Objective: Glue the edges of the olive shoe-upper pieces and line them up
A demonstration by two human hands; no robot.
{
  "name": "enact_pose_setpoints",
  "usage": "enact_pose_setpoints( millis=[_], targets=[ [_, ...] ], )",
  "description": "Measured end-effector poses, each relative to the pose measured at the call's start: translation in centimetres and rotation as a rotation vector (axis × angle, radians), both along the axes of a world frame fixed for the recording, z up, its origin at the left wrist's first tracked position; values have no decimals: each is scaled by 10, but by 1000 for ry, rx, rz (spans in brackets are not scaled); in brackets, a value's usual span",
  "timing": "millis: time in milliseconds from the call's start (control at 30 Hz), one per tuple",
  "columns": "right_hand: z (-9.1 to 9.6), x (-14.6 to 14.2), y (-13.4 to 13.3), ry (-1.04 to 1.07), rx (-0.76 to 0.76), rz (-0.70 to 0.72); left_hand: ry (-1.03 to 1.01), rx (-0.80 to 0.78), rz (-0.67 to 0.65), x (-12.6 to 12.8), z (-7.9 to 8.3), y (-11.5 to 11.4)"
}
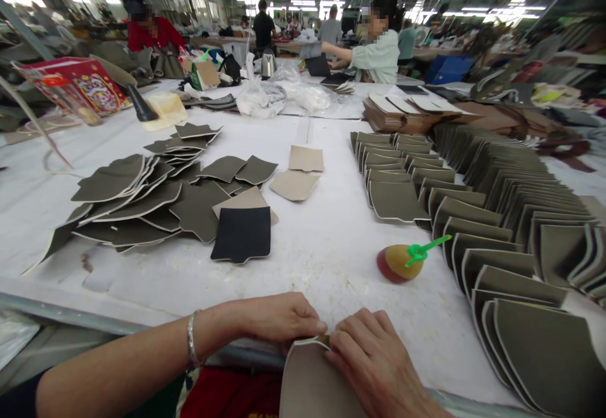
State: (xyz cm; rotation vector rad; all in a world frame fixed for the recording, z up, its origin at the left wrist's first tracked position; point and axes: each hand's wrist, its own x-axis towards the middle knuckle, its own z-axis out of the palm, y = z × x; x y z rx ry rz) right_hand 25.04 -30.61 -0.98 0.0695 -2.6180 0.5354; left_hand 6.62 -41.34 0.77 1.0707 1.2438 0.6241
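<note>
At the table's front edge I hold a cut panel (315, 383) with a pale underside and a white padded edge, its lower part hanging towards my lap. My left hand (279, 318) pinches its top edge from the left, fingertips partly hidden. My right hand (374, 361) is closed over the top right edge, close to the left fingers. A bit of olive surface shows between the hands. Ahead lie a black panel (241, 235) and two beige panels (294, 185). An egg-shaped squeeze bottle (400, 263) with a green nozzle lies to the right.
A loose pile of olive panels (137, 197) covers the left of the white table (312, 260). Overlapping rows of olive panels (478, 216) fill the right. Farther back are brown stacks (398, 112), plastic bags (279, 93) and a metal kettle (268, 64). Several people work beyond.
</note>
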Motion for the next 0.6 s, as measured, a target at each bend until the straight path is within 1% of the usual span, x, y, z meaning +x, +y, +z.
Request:
enact_pose_setpoints(
  millis=[67, 133, 233, 400, 500, 600],
  targets=[
    [0, 0, 1, 3, 1, 8, -75, -21, 56, -1, -2, 0],
    [-1, 1, 1, 3, 8, 16, -73, -11, 59, -2, -2, 1],
    [-5, 0, 1, -11, 27, 38, 60, 37, 6, -3, -2, 3],
    [-10, -3, -2, -59, 66, 76, 239, 50, -67, -1, 5, 8],
    [-12, -4, -5, -88, 123, 53, 427, 144, -117, 2, 8, 10],
    [-12, -3, -7, -102, 140, 37, 538, 203, -152, 5, 8, 13]
  ],
)
